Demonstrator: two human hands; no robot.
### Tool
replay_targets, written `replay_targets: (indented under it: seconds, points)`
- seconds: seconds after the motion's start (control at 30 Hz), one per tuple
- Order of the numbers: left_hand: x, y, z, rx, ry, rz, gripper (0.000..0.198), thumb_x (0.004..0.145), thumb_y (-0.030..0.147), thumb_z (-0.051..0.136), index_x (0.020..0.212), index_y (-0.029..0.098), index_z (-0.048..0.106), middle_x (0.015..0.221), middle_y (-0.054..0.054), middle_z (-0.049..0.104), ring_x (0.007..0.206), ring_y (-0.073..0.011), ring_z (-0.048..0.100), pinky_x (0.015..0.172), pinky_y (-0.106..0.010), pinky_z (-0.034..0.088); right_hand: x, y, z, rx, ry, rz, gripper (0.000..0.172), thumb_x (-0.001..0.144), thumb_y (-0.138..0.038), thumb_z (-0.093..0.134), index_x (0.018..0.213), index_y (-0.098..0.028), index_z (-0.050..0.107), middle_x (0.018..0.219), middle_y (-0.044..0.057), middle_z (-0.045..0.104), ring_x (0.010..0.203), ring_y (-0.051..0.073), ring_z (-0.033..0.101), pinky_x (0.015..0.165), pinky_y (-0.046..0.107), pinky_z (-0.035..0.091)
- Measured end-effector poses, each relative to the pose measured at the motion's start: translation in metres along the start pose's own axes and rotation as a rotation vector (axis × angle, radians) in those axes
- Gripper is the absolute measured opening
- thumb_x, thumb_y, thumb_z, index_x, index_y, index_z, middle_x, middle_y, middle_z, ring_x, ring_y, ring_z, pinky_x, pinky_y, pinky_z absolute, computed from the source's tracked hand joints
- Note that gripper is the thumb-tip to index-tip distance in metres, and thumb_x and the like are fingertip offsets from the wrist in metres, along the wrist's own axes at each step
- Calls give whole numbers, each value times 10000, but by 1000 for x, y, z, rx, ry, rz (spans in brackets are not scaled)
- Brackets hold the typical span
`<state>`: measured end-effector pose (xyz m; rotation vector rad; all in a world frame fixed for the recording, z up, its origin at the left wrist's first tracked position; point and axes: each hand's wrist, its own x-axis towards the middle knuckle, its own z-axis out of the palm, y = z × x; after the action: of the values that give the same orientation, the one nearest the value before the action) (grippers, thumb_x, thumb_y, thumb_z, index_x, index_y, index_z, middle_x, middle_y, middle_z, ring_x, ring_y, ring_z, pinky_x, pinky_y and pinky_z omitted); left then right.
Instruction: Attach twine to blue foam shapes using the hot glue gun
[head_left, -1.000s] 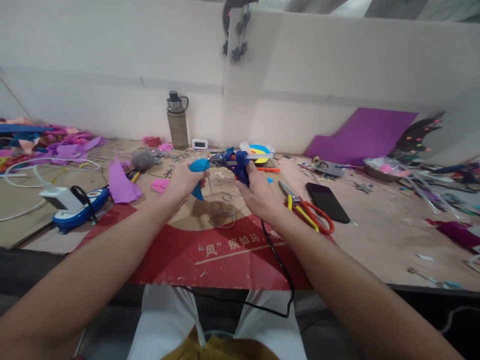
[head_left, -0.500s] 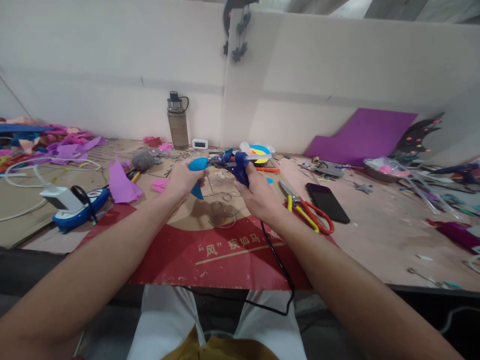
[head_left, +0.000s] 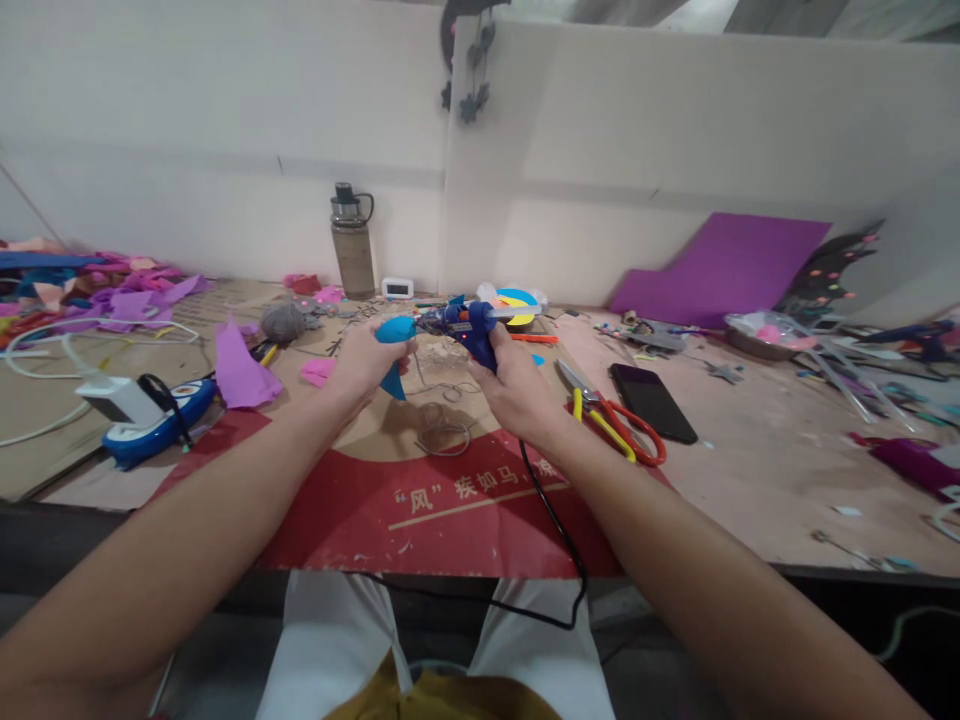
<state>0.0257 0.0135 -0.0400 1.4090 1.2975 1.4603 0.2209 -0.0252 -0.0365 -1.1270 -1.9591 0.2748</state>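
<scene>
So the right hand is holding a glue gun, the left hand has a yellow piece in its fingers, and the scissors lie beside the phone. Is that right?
Not quite: the piece in the left hand is blue, not yellow, as the head view shows. The right hand does hold the glue gun, and the scissors lie beside the phone.

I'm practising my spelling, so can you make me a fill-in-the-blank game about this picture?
The left hand holds a curved piece that, like the glue gun in the right hand, is coloured ____.
In the picture, the black phone lies to the ____ of the scissors.
The bottle stands to the ____ of the small white device.
The big sheet at the back is coloured ____.

Missing words: blue; right; left; purple.
</scene>
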Motion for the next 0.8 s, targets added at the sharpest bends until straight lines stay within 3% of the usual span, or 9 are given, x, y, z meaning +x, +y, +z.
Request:
replay_targets:
  seconds: [0.43, 0.8]
  points:
    - [2, 4, -5, 8, 4, -47, 191, 591, 191, 720, 632, 197, 534, 470, 32, 536, 408, -107, 500, 411, -222, 388, -1, 0, -2, 9, -10, -4, 349, 835, -223, 472, 1180, -176, 500, 1050, 128, 649, 931, 262, 603, 828, 409, 465]
    - [3, -6, -3, 25, -38, 52, 214, 579, 226, 730, 686, 208, 546, 516, 35, 554, 415, -113, 516, 406, -219, 397, 1, 1, -3, 51, 19, 17, 420, 849, -246, 474, 1264, -189, 447, 1098, 126, 639, 1010, 286, 601, 861, 445, 476]
